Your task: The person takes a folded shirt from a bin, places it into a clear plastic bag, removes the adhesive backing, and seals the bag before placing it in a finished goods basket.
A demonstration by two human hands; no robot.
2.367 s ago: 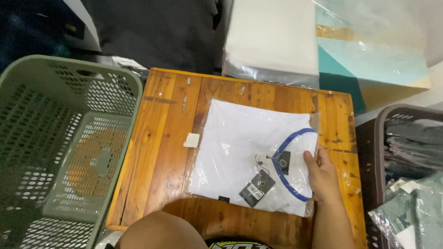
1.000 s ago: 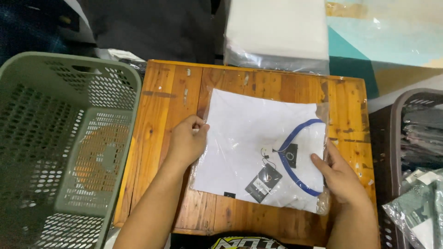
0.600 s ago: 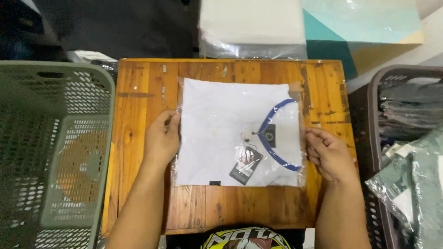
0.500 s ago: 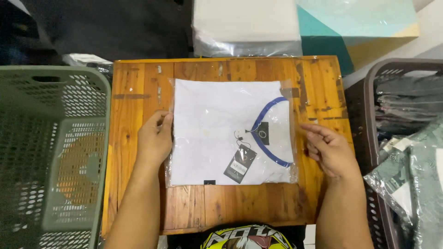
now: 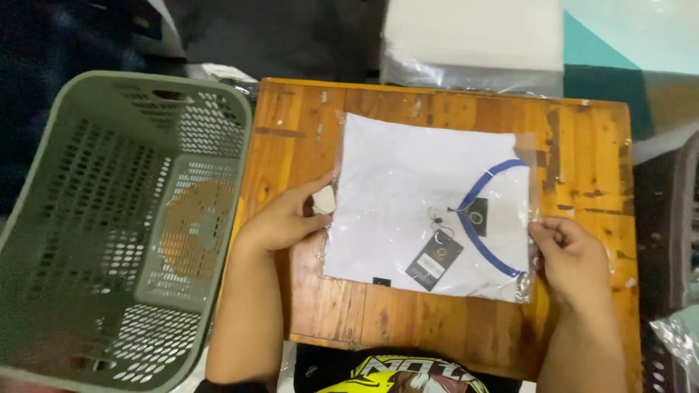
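A folded white shirt with a blue collar and a black hang tag lies in a clear plastic bag [image 5: 408,196] on a small wooden table [image 5: 582,167]. My left hand [image 5: 287,218] grips the bag's left edge, next to a small white sticker [image 5: 324,200]. At the right edge my right hand [image 5: 575,255] pinches the bag, its fingers curled on the plastic near the collar.
A green perforated plastic basket [image 5: 109,218] stands left of the table, with nothing in it. White foam blocks in plastic [image 5: 473,44] stand behind the table. A dark basket edge [image 5: 681,218] and a bagged item [image 5: 681,338] show at the right.
My left hand came in and took the bag's left edge. My right hand shifted from lying on the collar to pinching the right edge. The view swung left.
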